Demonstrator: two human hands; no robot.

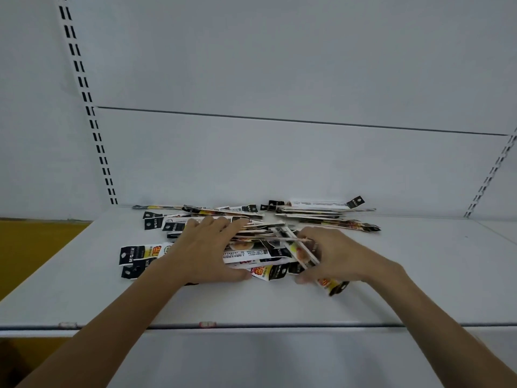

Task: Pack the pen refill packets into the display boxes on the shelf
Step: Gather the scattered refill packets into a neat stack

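Several long, flat pen refill packets [253, 257], white with black ends and yellow-red print, lie in a loose heap on the white shelf [419, 275]. My left hand [208, 252] rests flat on the left part of the heap, fingers spread, thumb at the near edge. My right hand [331, 254] is closed on a few packets [300, 252] at the heap's right side, one packet end sticking out below it. A flatter stack of packets [316, 211] lies farther back. No display box is in view.
The white back panel [279, 163] rises behind the heap, with slotted uprights at left [92, 116] and right [489, 175]. The shelf's front rail [251, 326] runs across below my wrists. Yellow-brown floor [30, 247] shows at left.
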